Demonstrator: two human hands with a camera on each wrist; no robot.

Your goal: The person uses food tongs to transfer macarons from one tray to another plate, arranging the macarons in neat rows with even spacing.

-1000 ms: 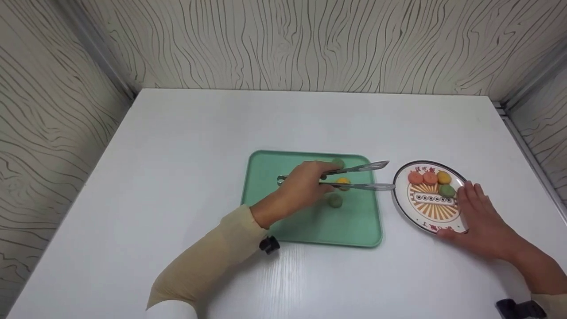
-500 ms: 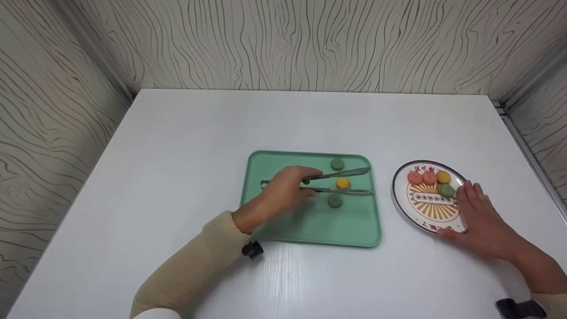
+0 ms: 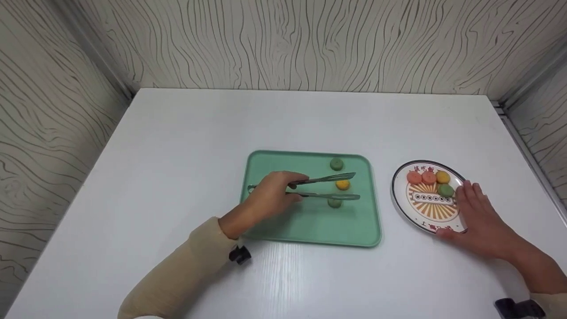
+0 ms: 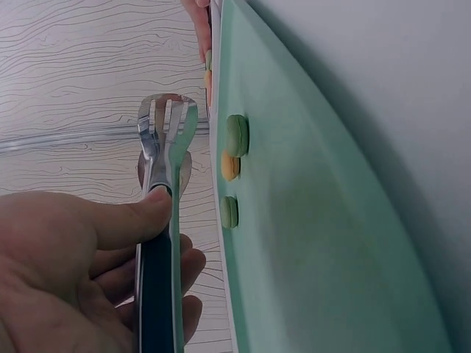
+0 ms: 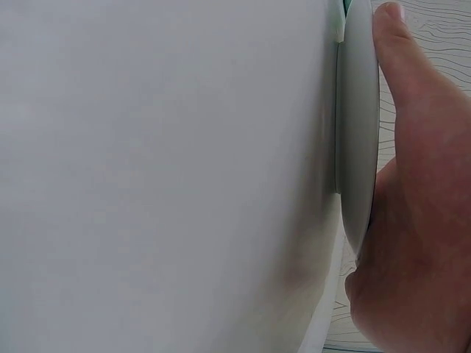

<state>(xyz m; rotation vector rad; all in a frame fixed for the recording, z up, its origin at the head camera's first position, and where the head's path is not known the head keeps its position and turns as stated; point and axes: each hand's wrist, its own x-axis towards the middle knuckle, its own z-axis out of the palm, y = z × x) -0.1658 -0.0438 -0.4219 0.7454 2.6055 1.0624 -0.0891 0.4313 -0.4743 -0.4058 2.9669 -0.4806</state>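
Observation:
My left hand [image 3: 271,195] grips metal tongs [image 3: 330,178] by their handles over the left half of the green tray [image 3: 305,228]. The tongs' arms are spread, with nothing between their tips. On the tray lie a yellow macaron [image 3: 342,184], a far green macaron [image 3: 336,164] and a near green macaron [image 3: 334,203] partly covered by the tongs. Straight fingers of my right hand [image 3: 485,223] rest on the right rim of the round plate [image 3: 401,201]. Toward its far side the plate bears two pink macarons [image 3: 421,177], a yellow macaron [image 3: 442,177] and a green macaron [image 3: 445,190].
A white table [image 3: 190,133] carries both tray and plate, with a gap between the two. Wood-grain panels [image 3: 283,48] stand at its back and sides. Dark wrist mounts sit by both sleeves.
My left hand has drawn the tongs leftward from between tray and plate, back over the tray's macarons. The right hand and plate have stayed in place.

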